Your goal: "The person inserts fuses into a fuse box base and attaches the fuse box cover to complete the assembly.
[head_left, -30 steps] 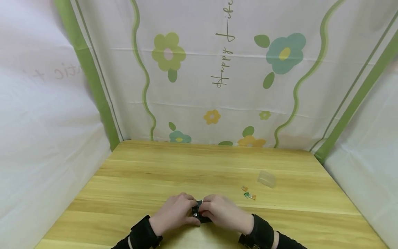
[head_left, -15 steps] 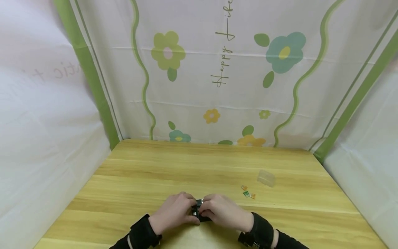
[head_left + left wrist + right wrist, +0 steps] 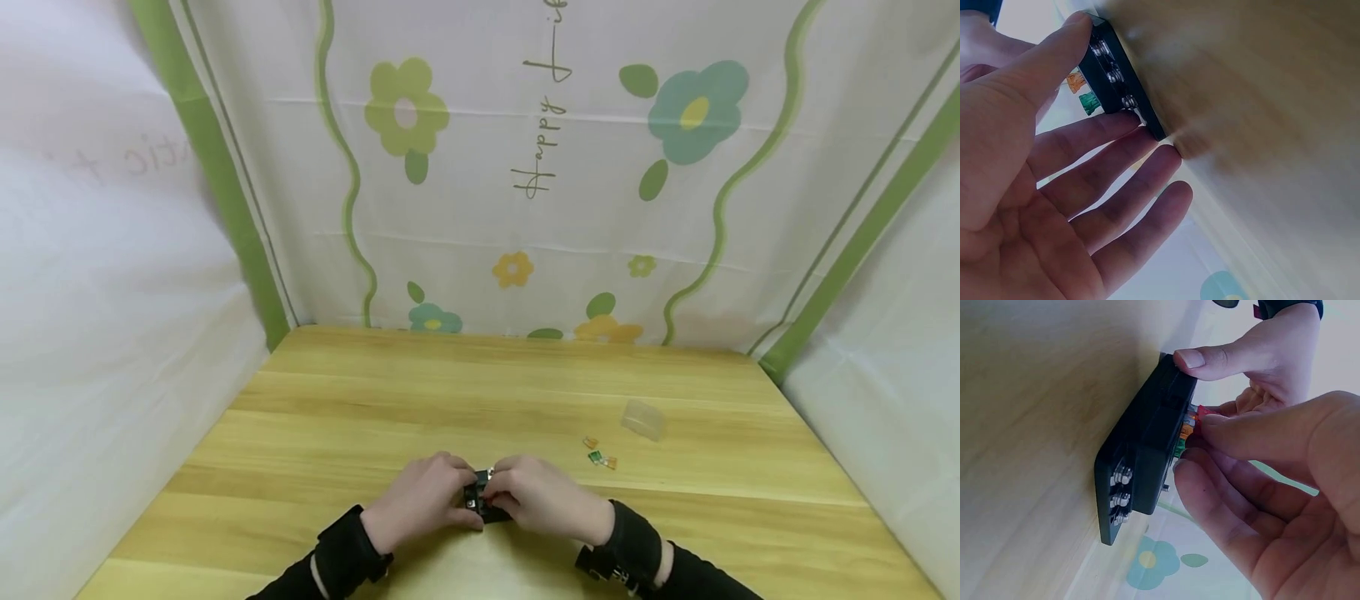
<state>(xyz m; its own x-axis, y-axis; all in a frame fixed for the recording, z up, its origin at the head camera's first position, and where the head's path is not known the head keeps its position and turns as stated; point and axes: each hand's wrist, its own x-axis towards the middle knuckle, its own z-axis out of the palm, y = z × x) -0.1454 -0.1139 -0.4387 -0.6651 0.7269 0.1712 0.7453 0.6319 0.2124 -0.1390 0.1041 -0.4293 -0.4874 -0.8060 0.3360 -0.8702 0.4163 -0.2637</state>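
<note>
A black fuse box [image 3: 1147, 434] with screw terminals along its side lies on the table between both hands. My left hand [image 3: 423, 496] holds it, with the thumb at one end and fingertips at the other. My right hand [image 3: 543, 498] pinches a red blade fuse [image 3: 1204, 413] at the top of the box, between thumb and index finger. An orange blade fuse [image 3: 1075, 81] and a green blade fuse [image 3: 1089, 103] stand up from the box beside it. The red fuse's lower end is hidden by the fingers and the other fuses.
Two orange fuses, one a loose fuse [image 3: 590, 442] farther back, and a green fuse [image 3: 595, 457] lie on the wooden table [image 3: 360, 400] right of the hands. Behind them is a clear plastic cover [image 3: 642, 419]. Printed fabric [image 3: 465, 192] hangs along the table's back edge.
The head view has tilted, so the table and hands appear slightly higher. Both hands keep their places at the fuse box, and a bit of red now shows by the right fingers.
</note>
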